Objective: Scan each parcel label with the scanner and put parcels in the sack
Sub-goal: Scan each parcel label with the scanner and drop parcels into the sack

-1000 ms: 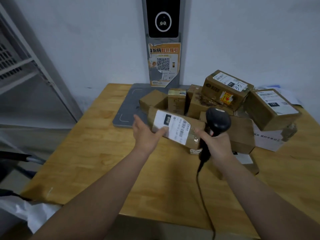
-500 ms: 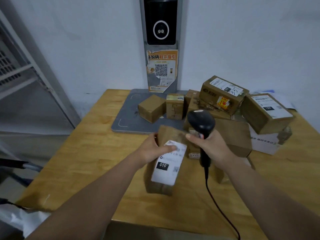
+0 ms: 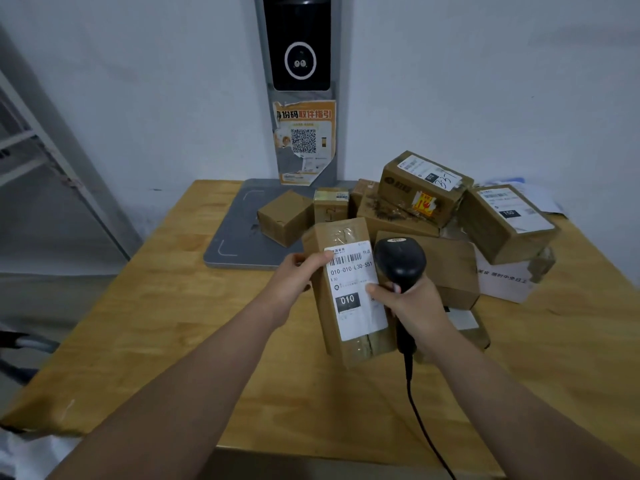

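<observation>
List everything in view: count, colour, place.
held parcel: 1, brown, white label facing the camera, above table centre
scanner: 1, black, just right of the held parcel's label
cable: 1, black, from scanner over near table edge
piled parcels: about nine, brown, one white, table's far right
pad: 1, grey, table's far middle, small parcel on it
kiosk: 1, black screen on grey post, at wall behind pad
poster: 1, orange and white, QR code, on kiosk
table: 1, light wood
shelf: 1, grey, left
left hand: 1, grips held parcel's left edge
right hand: 1, grips scanner handle
</observation>
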Demonstrator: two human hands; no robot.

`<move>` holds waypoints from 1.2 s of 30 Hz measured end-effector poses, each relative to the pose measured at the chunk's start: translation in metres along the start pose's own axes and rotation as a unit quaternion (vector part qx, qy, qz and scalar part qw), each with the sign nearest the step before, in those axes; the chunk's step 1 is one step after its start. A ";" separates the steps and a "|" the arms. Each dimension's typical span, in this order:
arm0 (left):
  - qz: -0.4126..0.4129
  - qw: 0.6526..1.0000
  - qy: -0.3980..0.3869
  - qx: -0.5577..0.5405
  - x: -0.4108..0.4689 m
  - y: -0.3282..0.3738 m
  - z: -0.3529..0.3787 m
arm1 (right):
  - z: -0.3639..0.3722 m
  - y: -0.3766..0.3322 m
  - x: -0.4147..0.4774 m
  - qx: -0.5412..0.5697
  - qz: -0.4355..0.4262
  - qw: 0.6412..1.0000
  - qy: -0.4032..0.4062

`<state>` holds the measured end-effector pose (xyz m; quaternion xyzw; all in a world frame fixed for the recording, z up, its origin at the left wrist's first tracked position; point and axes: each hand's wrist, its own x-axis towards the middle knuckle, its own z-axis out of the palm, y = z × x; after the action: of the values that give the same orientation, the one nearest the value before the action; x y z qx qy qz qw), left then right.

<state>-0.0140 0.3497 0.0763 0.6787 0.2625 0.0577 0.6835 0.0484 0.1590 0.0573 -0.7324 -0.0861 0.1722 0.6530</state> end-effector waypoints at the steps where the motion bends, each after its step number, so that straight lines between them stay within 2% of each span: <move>1: -0.011 1.000 -0.010 -0.010 0.001 0.000 -0.002 | 0.000 0.001 0.000 -0.005 -0.001 1.000 0.003; 10: -0.046 0.997 -0.054 -0.006 0.002 -0.009 -0.015 | -0.002 0.005 -0.002 -0.016 -0.009 1.000 -0.018; 21: -0.090 0.993 -0.050 -0.064 -0.003 -0.025 -0.024 | 0.007 0.001 0.000 -0.110 -0.007 0.993 -0.048; 26: -0.107 0.991 -0.024 -0.078 -0.005 -0.032 -0.028 | 0.013 0.003 0.004 -0.123 0.006 0.991 -0.048; 28: -0.098 0.994 -0.006 -0.049 -0.006 -0.032 -0.026 | 0.013 0.004 0.004 -0.130 0.014 0.991 -0.042; 31: -0.064 0.997 0.046 -0.005 -0.005 -0.031 -0.021 | 0.016 0.003 0.003 -0.105 0.017 0.994 -0.039; 34: -0.046 0.994 0.101 -0.012 -0.004 -0.030 -0.021 | 0.013 -0.005 -0.006 -0.106 0.017 0.994 -0.030; 36: -0.036 0.991 0.128 -0.018 -0.002 -0.027 -0.025 | 0.009 -0.013 -0.015 -0.076 0.036 0.994 -0.067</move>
<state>-0.0343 0.3697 0.0519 0.6435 0.3708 0.1241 0.6580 0.0322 0.1632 0.0711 -0.7696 -0.1164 0.2371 0.5813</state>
